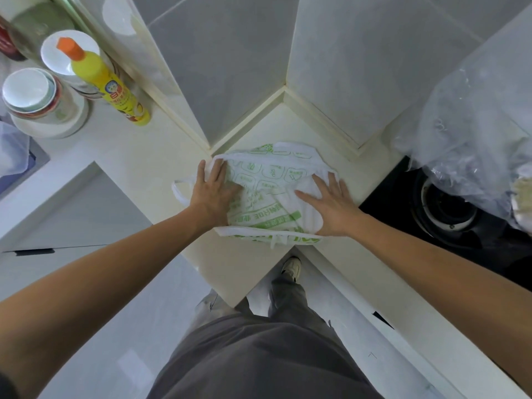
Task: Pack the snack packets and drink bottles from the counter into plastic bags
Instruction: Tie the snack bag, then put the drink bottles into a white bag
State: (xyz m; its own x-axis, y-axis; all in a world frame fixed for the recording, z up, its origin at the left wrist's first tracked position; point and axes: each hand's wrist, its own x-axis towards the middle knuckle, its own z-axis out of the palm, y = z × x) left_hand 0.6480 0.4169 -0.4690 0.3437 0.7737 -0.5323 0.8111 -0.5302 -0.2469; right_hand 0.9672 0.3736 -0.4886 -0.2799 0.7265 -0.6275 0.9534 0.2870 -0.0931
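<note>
A white plastic bag with green print lies on the cream counter in the corner, in front of me. My left hand rests flat on the bag's left side, fingers spread. My right hand presses flat on the bag's right side, fingers spread too. Neither hand grips the bag. One bag handle loops out to the left of my left hand. No snack packets or drink bottles show on the counter by the bag.
A yellow bottle with an orange cap stands at the back left beside stacked bowls. A black gas hob lies right of the bag. A crumpled clear plastic sheet hangs over it. Grey tiled walls meet behind the bag.
</note>
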